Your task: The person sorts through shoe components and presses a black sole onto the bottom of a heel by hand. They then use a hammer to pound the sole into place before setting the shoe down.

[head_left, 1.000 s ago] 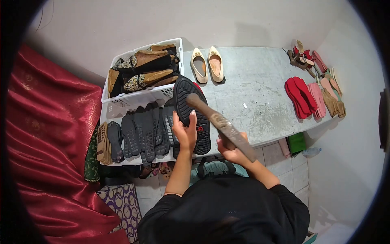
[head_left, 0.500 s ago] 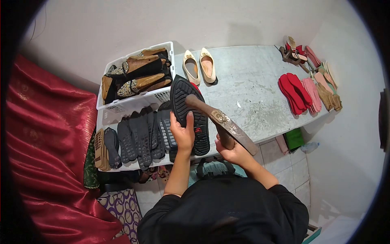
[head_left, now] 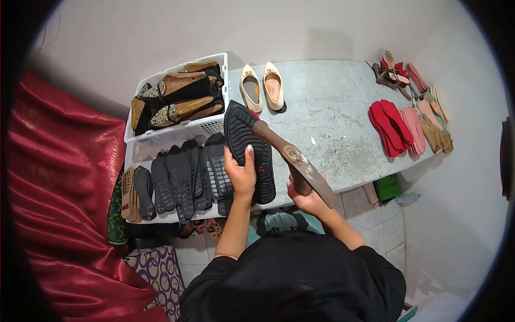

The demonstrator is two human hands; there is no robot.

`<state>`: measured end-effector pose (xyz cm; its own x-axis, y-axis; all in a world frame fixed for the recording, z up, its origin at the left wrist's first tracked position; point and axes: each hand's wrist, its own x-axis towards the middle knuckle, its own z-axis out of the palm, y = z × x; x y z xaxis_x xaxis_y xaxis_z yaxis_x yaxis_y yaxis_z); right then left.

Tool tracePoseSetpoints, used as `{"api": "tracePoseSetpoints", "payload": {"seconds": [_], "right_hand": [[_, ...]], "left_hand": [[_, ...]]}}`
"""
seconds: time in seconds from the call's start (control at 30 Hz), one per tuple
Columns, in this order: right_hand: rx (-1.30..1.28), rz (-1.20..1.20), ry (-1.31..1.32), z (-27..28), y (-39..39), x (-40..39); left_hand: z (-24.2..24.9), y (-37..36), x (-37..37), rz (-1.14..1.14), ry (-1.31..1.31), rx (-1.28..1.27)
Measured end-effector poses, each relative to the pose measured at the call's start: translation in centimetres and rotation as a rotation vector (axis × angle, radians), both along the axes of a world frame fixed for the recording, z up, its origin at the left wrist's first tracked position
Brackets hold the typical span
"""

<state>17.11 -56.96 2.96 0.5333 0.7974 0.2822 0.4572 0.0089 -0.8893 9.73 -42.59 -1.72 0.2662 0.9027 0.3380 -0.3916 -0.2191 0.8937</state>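
My left hand grips a shoe by its side, with the black ridged sole facing up and its pointed toe toward the back. A bit of red shows at the shoe's edge. My right hand is wrapped round the shaft of a heavy brown hammer-like tool. The rounded end of the tool is over the front part of the sole; whether it touches cannot be made out.
A white basket of dark shoes on wooden forms stands at the back left. Black soles line the table's front left. Cream shoes stand behind my hands. Red insoles and pink insoles lie right. Red cloth hangs left.
The tool's rounded end has shifted slightly right over the sole, and the shoe has tilted a little. Both hands keep their grips. The camera view has moved slightly.
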Motion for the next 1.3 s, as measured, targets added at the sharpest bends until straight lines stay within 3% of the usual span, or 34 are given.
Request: {"api": "tracePoseSetpoints", "payload": {"seconds": [0.07, 0.1, 0.33, 0.47, 0.53, 0.6, 0.73, 0.8, 0.87, 0.93, 1.03, 1.2, 1.27, 1.3], "right_hand": [[0.015, 0.081, 0.042, 0.3, 0.0, 0.4], [-0.046, 0.173, 0.082, 0.3, 0.1, 1.1], [0.031, 0.181, 0.288, -0.3, 0.3, 3.6], [-0.225, 0.205, 0.195, 0.5, 0.1, 6.5], [-0.152, 0.230, 0.294, 0.7, -0.4, 7.0], [-0.038, 0.216, 0.322, 0.0, -1.1, 7.5], [-0.122, 0.249, 0.138, 1.1, -1.4, 9.7], [-0.009, 0.222, 0.137, 0.1, -2.1, 10.1], [0.025, 0.261, 0.143, -1.5, -3.0, 10.6], [0.003, 0.275, 0.074, -0.3, -3.5, 11.3], [-0.016, 0.305, -0.036, -0.9, -4.4, 12.4], [-0.044, 0.374, 0.010, -1.5, -5.5, 12.4], [-0.088, 0.363, 0.124, -1.4, -5.4, 12.5], [-0.053, 0.363, 0.053, -1.8, -5.3, 12.5]], "left_hand": [[-0.2, -0.1, 0.1, 0.007, 0.131, -0.036], [-0.7, 0.0, 0.9, 0.156, 0.138, 0.032], [0.1, -1.0, 2.3, 0.134, 0.185, -0.021], [-1.0, -0.8, 4.3, 0.202, 0.126, -0.020], [-0.3, -1.5, 4.8, 0.099, -0.008, -0.058], [-0.3, -1.9, 5.3, 0.130, 0.020, -0.059], [0.0, -3.0, 7.1, 0.252, 0.076, -0.086], [-0.3, -3.6, 8.1, 0.303, -0.069, -0.163], [0.0, -4.6, 8.1, 0.249, -0.067, -0.151], [0.7, -5.4, 8.7, 0.352, 0.090, -0.121], [-0.1, -5.7, 9.1, 0.333, 0.016, -0.178], [-0.4, -6.5, 9.0, 0.386, 0.014, -0.214], [-0.2, -6.7, 9.3, 0.373, -0.116, -0.340], [0.2, -6.7, 9.3, 0.378, -0.118, -0.338]]}}
